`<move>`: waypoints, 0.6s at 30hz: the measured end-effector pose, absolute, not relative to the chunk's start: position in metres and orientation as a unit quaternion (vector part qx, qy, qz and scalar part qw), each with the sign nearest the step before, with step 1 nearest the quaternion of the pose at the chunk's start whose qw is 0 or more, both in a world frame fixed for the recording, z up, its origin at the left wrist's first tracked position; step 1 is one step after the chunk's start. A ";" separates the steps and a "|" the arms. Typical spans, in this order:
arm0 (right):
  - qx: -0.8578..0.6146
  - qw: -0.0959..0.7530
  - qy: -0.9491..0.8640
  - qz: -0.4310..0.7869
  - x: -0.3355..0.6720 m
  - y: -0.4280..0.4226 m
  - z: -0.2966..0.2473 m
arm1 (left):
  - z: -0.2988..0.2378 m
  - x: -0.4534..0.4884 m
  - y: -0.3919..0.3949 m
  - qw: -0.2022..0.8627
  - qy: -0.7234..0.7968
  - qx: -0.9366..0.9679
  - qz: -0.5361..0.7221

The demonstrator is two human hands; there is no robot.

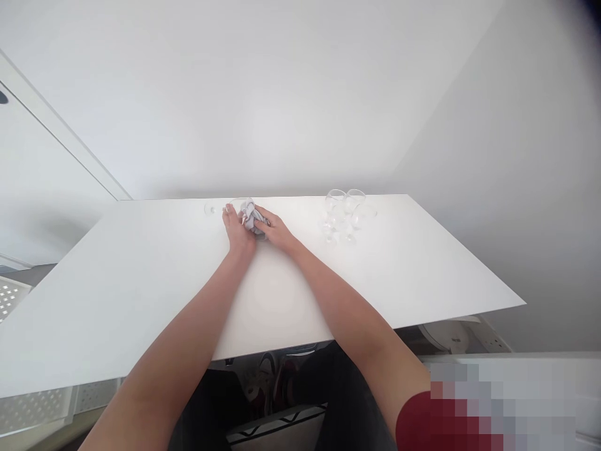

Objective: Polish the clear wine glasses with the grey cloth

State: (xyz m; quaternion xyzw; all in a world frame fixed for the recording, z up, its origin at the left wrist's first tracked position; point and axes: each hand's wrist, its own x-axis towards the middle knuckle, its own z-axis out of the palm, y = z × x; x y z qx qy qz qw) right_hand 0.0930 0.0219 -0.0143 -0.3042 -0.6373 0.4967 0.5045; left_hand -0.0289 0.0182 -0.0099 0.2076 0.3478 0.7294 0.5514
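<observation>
My left hand (238,230) is closed around a clear wine glass (210,208) tipped on its side, its foot pointing left over the far part of the table. Much of the glass is hidden by my fingers and the cloth. In my right hand (278,230) is a crumpled light grey cloth (252,216), pressed against the bowl end of the glass. Both hands meet near the table's far edge. To their right, several clear wine glasses (351,202) stand close together.
The white table (154,294) reaches to a plain white wall (263,113). White perforated baskets (35,410) sit below at left. A round white object (448,337) lies under the table's right side. A white surface (539,376) is at the lower right.
</observation>
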 end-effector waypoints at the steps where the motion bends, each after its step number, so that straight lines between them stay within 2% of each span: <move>1: -0.316 0.509 -0.640 0.481 0.092 0.023 -0.016 | -0.009 -0.028 0.018 0.543 0.346 0.225 0.731; 8: -0.364 0.642 -0.512 0.439 0.094 0.021 -0.017 | -0.003 -0.019 0.008 0.510 0.330 0.327 0.724; 11: -0.409 0.669 -0.515 0.346 0.096 0.018 -0.014 | -0.004 -0.020 0.008 0.499 0.352 0.306 0.730; 13: -0.413 0.658 -0.546 0.312 0.097 0.018 -0.012 | -0.004 -0.020 0.009 0.481 0.348 0.306 0.745; 18: -0.304 0.512 -0.686 0.419 0.093 0.014 -0.010 | -0.003 -0.022 0.011 0.449 0.323 0.257 0.792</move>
